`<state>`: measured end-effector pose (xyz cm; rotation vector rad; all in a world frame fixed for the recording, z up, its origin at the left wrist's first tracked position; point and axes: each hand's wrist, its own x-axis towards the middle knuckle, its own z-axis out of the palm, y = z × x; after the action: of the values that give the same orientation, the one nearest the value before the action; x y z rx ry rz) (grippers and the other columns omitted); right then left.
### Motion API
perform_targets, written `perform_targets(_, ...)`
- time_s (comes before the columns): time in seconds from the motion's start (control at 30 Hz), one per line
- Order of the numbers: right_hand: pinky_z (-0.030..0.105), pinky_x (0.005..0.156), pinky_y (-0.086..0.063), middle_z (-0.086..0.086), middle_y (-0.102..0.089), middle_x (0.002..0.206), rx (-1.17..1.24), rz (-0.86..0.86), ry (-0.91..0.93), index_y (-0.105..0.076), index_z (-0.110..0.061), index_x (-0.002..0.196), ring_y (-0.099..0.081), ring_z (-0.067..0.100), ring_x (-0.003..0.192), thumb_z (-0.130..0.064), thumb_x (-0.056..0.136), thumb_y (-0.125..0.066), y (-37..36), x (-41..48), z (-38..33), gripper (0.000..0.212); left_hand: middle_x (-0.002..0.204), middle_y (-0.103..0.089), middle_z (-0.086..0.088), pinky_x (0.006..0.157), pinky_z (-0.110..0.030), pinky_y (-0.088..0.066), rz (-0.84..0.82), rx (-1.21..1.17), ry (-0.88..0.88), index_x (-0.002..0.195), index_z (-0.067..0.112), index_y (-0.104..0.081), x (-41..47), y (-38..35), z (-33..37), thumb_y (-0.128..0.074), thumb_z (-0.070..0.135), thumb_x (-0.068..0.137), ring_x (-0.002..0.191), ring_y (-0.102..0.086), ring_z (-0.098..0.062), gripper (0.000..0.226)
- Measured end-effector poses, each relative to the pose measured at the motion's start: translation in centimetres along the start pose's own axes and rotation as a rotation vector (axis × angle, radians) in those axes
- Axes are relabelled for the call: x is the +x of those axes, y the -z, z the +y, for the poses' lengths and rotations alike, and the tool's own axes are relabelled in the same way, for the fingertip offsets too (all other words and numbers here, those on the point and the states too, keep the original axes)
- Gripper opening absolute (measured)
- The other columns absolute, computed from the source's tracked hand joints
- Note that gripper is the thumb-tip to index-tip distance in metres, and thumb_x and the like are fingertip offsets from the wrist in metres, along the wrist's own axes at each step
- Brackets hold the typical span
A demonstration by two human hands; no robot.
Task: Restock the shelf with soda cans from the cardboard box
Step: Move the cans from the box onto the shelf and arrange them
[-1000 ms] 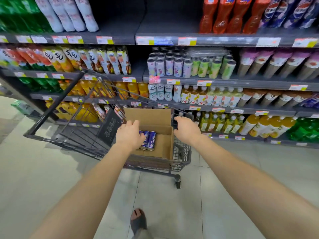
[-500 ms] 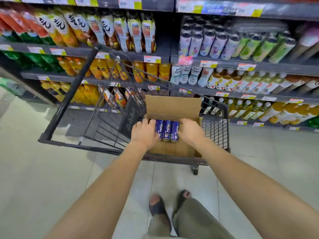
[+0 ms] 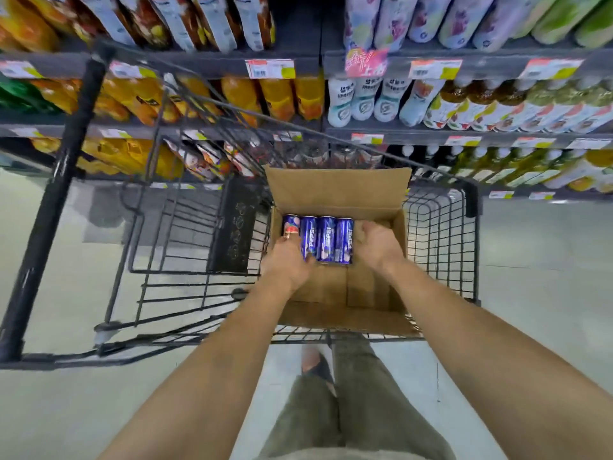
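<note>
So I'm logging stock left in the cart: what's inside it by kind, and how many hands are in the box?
Blue slim soda cans: 4
Brown open cardboard box: 1
Hands in box: 2, left hand, right hand
Total: 7

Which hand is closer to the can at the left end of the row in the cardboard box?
The left hand. Its fingers reach the leftmost can and its neighbour, seemingly touching them. The right hand is at the opposite end of the row, beside the rightmost can, inside the cardboard box.

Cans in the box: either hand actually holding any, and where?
Both hands bracket the row of four cans: left hand on its left end, right hand against its right side. Whether they are clamped or lifted cannot be told.
</note>
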<state>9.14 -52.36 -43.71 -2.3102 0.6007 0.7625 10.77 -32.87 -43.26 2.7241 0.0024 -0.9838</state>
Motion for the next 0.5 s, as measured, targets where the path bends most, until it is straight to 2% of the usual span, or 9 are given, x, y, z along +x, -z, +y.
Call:
perform_targets(0.13, 0.035, 0.088, -0.051, 0.017, -0.069, 0.113, 0.034, -0.018, -0.05, -0.065, -0.006, 0.11, -0.064, 0.035, 0.107, -0.019, 0.089, -0.063, -1.2, 4.9, 1.1, 0.025, 0.133, -0.063, -0.011, 0.097, -0.043, -0.055, -0.045, -0.061, 0.046, 0.139, 0.018, -0.053, 5.2, -2.6, 1.0, -0.063, 0.045, 0.096, 0.119, -0.062, -0.032, 0.052)
perform_targets(0.23, 0.04, 0.095, -0.053, 0.018, -0.068, 0.12, 0.057, -0.059, -0.113, -0.064, -0.007, 0.121, -0.064, 0.037, 0.111, -0.022, 0.093, -0.06, -2.9, 8.3, 2.3, 0.032, 0.137, -0.061, -0.01, 0.102, -0.045, -0.052, -0.108, -0.104, 0.039, 0.141, 0.018, -0.055, 8.8, -5.0, 1.6, -0.065, 0.038, 0.095, 0.123, -0.061, -0.032, 0.052)
perform_targets(0.33, 0.037, 0.098, -0.052, 0.015, -0.066, 0.128, 0.075, -0.087, -0.17, -0.058, -0.01, 0.132, -0.062, 0.033, 0.117, -0.028, 0.093, -0.064, -5.4, 11.9, 3.7, 0.044, 0.134, -0.063, -0.009, 0.098, -0.047, -0.054, -0.157, -0.087, 0.036, 0.139, 0.021, -0.056, 12.3, -7.7, 1.7, -0.069, 0.038, 0.094, 0.119, -0.063, -0.032, 0.05)
perform_targets(0.43, 0.034, 0.097, -0.049, 0.015, -0.065, 0.129, 0.12, -0.094, -0.237, -0.057, -0.008, 0.132, -0.061, 0.033, 0.12, -0.027, 0.092, -0.065, -7.6, 15.3, 5.1, 0.045, 0.137, -0.061, -0.011, 0.095, -0.039, -0.053, -0.18, -0.109, 0.028, 0.141, 0.015, -0.053, 15.5, -10.8, 1.9, -0.07, 0.03, 0.095, 0.122, -0.061, -0.032, 0.052)
perform_targets(0.5, 0.033, 0.094, -0.048, 0.013, -0.067, 0.124, 0.152, -0.084, -0.266, -0.059, -0.006, 0.128, -0.062, 0.032, 0.119, -0.03, 0.092, -0.066, -9.0, 17.3, 5.9, 0.044, 0.14, -0.059, -0.012, 0.093, -0.035, -0.046, -0.172, -0.138, 0.047, 0.144, 0.011, -0.05, 17.1, -12.5, 2.0, -0.071, 0.028, 0.095, 0.126, -0.058, -0.032, 0.056)
